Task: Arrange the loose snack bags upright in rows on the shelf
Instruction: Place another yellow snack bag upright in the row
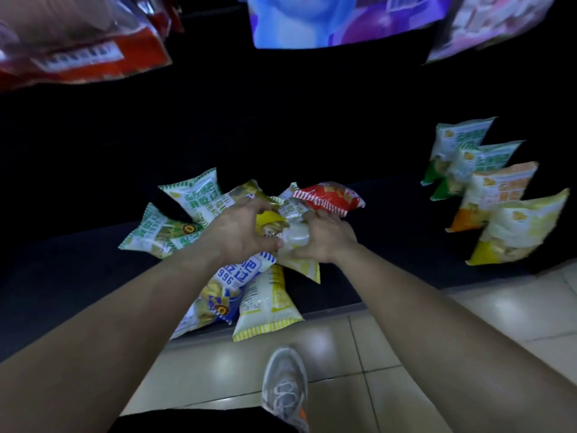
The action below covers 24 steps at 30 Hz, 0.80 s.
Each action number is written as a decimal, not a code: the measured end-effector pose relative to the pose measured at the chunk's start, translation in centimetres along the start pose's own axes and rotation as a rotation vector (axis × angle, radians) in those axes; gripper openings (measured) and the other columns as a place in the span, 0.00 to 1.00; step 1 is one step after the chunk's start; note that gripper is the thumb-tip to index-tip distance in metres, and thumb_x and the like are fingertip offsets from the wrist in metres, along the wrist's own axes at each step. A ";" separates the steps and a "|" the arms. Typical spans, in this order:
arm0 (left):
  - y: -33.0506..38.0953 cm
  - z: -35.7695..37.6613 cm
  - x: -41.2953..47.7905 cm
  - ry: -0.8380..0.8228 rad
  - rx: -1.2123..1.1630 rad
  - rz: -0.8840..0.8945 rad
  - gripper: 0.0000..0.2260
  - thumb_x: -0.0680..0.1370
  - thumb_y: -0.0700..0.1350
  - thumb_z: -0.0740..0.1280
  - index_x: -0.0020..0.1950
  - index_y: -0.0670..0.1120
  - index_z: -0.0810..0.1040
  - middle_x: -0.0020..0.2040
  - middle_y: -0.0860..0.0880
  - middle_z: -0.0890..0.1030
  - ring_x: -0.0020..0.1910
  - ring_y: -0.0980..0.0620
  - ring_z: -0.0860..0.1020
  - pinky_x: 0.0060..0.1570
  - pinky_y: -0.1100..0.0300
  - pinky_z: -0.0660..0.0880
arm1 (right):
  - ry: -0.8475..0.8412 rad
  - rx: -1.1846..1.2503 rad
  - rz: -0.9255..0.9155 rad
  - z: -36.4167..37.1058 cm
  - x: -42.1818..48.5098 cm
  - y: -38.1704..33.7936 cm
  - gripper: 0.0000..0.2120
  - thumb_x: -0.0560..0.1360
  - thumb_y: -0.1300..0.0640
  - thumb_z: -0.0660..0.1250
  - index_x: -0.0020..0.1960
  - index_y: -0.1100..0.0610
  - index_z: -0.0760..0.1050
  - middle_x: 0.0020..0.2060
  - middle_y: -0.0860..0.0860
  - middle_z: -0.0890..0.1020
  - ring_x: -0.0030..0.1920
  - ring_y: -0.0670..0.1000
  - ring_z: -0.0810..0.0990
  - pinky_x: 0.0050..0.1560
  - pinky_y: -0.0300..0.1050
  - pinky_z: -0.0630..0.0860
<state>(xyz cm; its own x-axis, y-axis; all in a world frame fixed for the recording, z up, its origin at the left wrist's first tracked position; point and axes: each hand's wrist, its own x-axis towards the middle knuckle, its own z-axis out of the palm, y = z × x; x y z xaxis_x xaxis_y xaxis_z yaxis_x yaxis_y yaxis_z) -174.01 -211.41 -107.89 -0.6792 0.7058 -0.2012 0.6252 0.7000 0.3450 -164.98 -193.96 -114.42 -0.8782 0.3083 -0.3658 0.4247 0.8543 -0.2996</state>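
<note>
A heap of loose snack bags lies on the dark bottom shelf (78,276): green-and-white bags (156,235), a red bag (331,198), a blue-and-white bag (224,285) and a yellow-and-white bag (268,304) hanging over the shelf's front edge. Both hands are on a yellow-and-white bag (290,242) on top of the heap. My left hand (243,229) grips its left side with curled fingers. My right hand (327,239) grips its right side. At the right, a row of upright bags stands on the shelf: two green (459,151), one orange (496,195), one yellow (521,229).
Bags on the shelf above hang into the top of the view: a red one (84,42), a blue-purple one (337,17), a pink one (493,20). Beige floor tiles (468,310) lie below the shelf edge. A grey sneaker (284,385) stands in front of the shelf.
</note>
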 end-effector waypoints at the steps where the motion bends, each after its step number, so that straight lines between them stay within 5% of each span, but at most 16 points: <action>1: -0.2 0.0 0.1 0.009 -0.014 -0.004 0.35 0.70 0.62 0.74 0.73 0.53 0.67 0.70 0.50 0.71 0.66 0.48 0.73 0.59 0.51 0.74 | -0.008 0.001 0.012 0.5 0.6 -0.6 0.51 0.61 0.29 0.74 0.76 0.51 0.62 0.71 0.53 0.69 0.69 0.58 0.69 0.61 0.54 0.72; 4: -0.8 -0.1 0.3 0.029 -0.031 -0.004 0.35 0.70 0.63 0.73 0.73 0.53 0.67 0.69 0.51 0.72 0.65 0.49 0.73 0.58 0.52 0.74 | -0.042 0.034 0.038 1.5 1.7 -1.1 0.47 0.58 0.29 0.76 0.71 0.48 0.68 0.64 0.51 0.76 0.63 0.56 0.77 0.51 0.49 0.74; 14: 1.0 -1.7 0.3 0.074 -0.070 0.015 0.34 0.70 0.64 0.73 0.71 0.53 0.69 0.68 0.52 0.71 0.65 0.50 0.72 0.59 0.52 0.74 | 0.091 -0.039 0.014 -4.9 -3.5 3.5 0.40 0.58 0.29 0.75 0.66 0.41 0.72 0.57 0.47 0.82 0.58 0.53 0.80 0.48 0.46 0.73; 24: 15.4 -5.4 -4.1 0.202 0.071 0.418 0.41 0.65 0.65 0.75 0.74 0.53 0.66 0.69 0.53 0.70 0.68 0.50 0.67 0.67 0.50 0.68 | 0.133 -0.190 0.045 -16.0 -20.4 8.5 0.45 0.57 0.28 0.75 0.71 0.40 0.68 0.60 0.46 0.79 0.61 0.53 0.76 0.50 0.48 0.72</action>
<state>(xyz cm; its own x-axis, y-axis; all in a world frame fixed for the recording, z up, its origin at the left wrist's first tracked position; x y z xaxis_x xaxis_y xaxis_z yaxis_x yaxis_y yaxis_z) -163.68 -204.14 -96.81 -0.4205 0.8984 0.1266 0.8811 0.3711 0.2933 -147.01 -186.31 -95.36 -0.8858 0.3897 -0.2519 0.4263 0.8979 -0.1097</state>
